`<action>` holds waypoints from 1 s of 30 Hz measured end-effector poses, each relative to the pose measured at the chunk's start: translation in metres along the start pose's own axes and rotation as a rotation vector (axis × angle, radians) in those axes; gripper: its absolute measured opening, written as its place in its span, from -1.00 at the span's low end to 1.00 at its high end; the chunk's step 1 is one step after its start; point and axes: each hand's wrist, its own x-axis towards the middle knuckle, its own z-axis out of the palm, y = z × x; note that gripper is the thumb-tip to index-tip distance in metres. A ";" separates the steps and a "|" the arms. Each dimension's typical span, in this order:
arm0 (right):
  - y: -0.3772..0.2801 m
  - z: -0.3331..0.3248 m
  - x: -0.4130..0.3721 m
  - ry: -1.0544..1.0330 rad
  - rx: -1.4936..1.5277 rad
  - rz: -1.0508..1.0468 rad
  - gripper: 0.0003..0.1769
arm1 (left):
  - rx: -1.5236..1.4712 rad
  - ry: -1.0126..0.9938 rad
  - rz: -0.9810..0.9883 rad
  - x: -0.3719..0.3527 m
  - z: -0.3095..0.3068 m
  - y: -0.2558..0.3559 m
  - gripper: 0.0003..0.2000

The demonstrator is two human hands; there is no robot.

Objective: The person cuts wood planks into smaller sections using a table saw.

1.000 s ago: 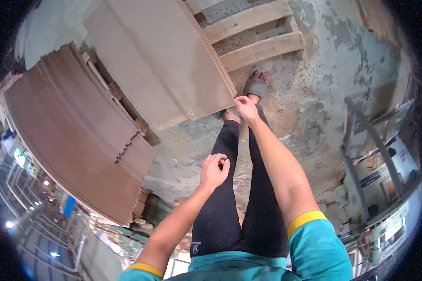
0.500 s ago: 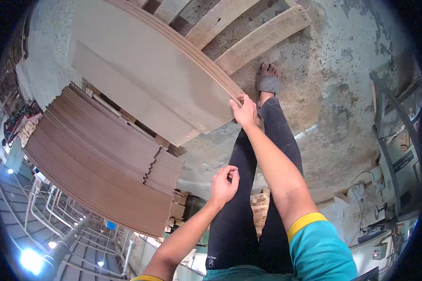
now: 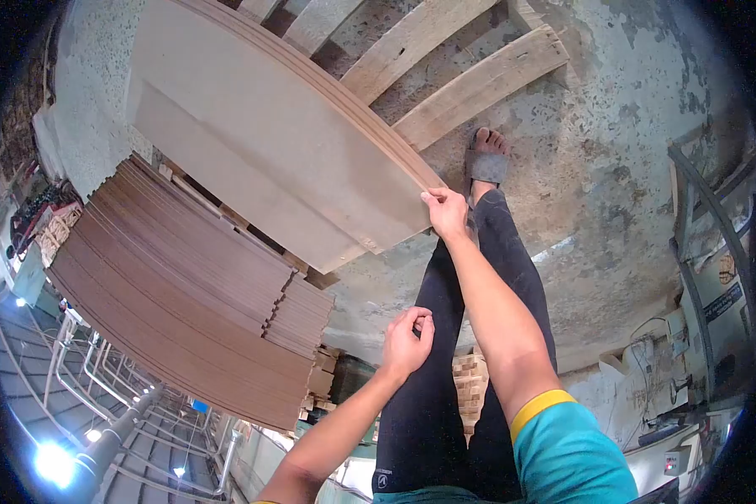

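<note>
Several large flat boards (image 3: 260, 143), pale grey-brown on top, lie stacked at the upper middle. My right hand (image 3: 448, 212) is at their near right corner, its thumb and fingers closed on the edge of the boards. Lower down, my left hand (image 3: 408, 339) hangs over my left thigh, with its fingers curled together; whether anything is inside them is hidden. To the left stands a tall stack of brown boards (image 3: 185, 294) with notched edges, beyond the reach of my left hand.
A slatted wooden pallet (image 3: 479, 84) lies beside the pale boards at the top. My sandalled foot (image 3: 487, 165) rests on the stained concrete floor (image 3: 613, 210). Dark curved metal bars (image 3: 714, 210) and equipment are at the right edge. Wooden blocks (image 3: 470, 386) show between my legs.
My right hand has shifted slightly down and right along with the board corner in view, and its fingers are more closed on the edge. The whole view has shifted slightly.
</note>
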 end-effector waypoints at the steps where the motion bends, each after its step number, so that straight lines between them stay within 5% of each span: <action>1: -0.004 -0.001 0.000 -0.002 -0.002 0.000 -0.69 | -0.004 0.004 -0.002 0.000 0.000 0.000 -0.88; 15: -0.055 -0.031 0.026 0.097 0.067 -0.100 -0.66 | -0.041 0.000 -0.040 0.003 -0.003 0.001 -0.90; 17: -0.074 -0.039 0.031 0.038 0.032 -0.028 -0.53 | -0.045 -0.005 -0.070 0.003 -0.001 0.004 -0.91; 19: -0.084 -0.035 0.043 0.290 -0.507 -0.376 -0.37 | -0.059 0.004 -0.045 0.002 0.000 0.007 -0.91; 20: -0.090 -0.032 0.053 0.289 -0.507 -0.382 -0.37 | -0.069 0.009 -0.024 0.002 0.000 0.008 -0.91; 22: -0.103 -0.024 0.073 -0.062 -0.216 -0.448 -0.32 | -0.105 0.023 -0.026 0.000 0.003 0.000 -0.91; 23: -0.107 -0.021 0.079 -0.067 -0.217 -0.458 -0.32 | -0.140 0.034 -0.028 0.000 0.002 0.001 -0.92; 25: -0.116 -0.015 0.086 -0.422 -0.256 -0.450 -0.30 | -0.145 0.044 -0.032 -0.001 0.000 0.002 -0.92; 30: -0.162 -0.024 0.064 -0.488 -0.499 -0.298 -0.34 | -0.164 0.096 -0.025 -0.007 0.003 -0.002 -0.93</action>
